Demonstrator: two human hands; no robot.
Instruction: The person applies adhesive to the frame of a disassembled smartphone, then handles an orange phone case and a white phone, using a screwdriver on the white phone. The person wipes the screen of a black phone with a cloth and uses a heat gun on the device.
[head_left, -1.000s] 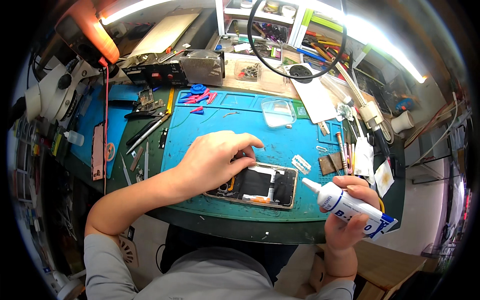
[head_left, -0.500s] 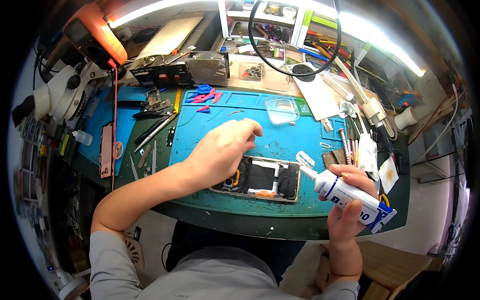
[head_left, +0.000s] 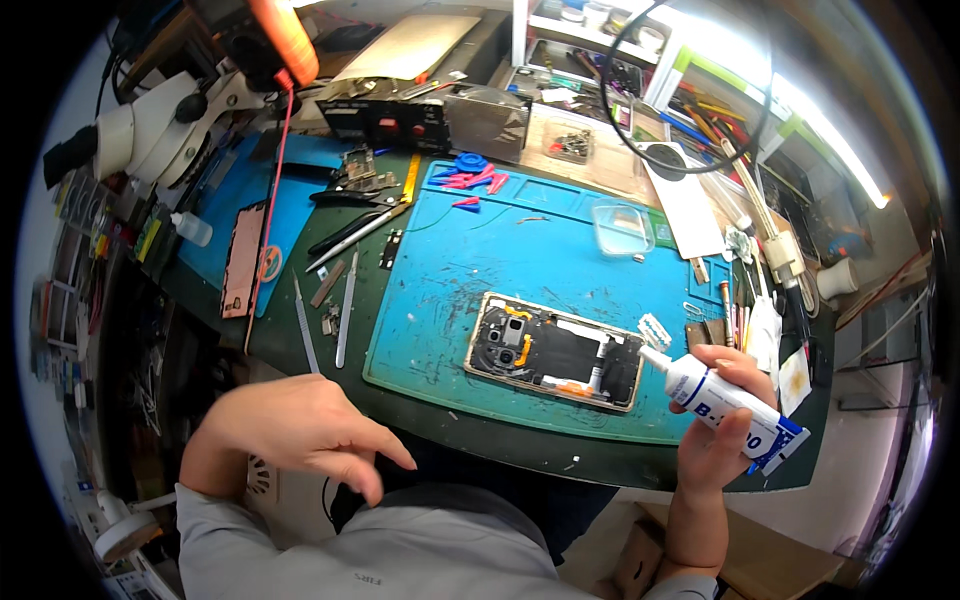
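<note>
A smartphone with its back off [head_left: 553, 352] lies on the blue work mat, its cameras and dark inner parts showing. My right hand [head_left: 722, 420] is wrapped round a white-and-blue glue tube [head_left: 712, 392]. The tube is tilted, its narrow nozzle pointing left, by the phone's right end. Left of the phone, in front of the bench edge, is my left hand [head_left: 310, 430]. It holds nothing, with thumb and forefinger apart. A razor blade [head_left: 654, 330] rests on the mat beside the phone's upper right corner.
Tweezers [head_left: 347, 310] and pens lie left of the blue mat [head_left: 420, 330]. A clear plastic box [head_left: 622, 230] and pink and blue tips [head_left: 475, 180] sit toward its back. A phone back panel [head_left: 244, 262], microscope [head_left: 140, 135] and orange multimeter [head_left: 285, 40] are at the left.
My left hand has moved from above the phone down and left, off the mat. The right hand keeps hold of the tube. The view has shifted, so the bench appears farther right.
</note>
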